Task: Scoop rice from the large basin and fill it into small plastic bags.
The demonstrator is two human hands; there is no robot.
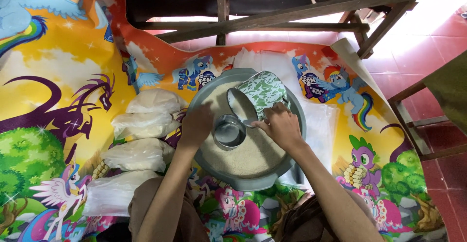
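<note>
The right hand (281,125) gripped the green-patterned mug (258,95), tipped so rice spilled toward the small metal cup (229,131) — which the left hand (196,124) steadied, fingers closed on its rim. Both sat in the grey basin (292,164) of rice, catching spills — filled bags (141,140) lay just left on the cartoon mat (53,67).

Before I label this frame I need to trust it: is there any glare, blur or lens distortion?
Head view: daylight blows out the red tiled floor at top right; the wooden frame bows, so wide-angle distortion; the left hand, right hand, green patterned mug and grey basin are sharp, evenly lit, with soft shadows.
</note>
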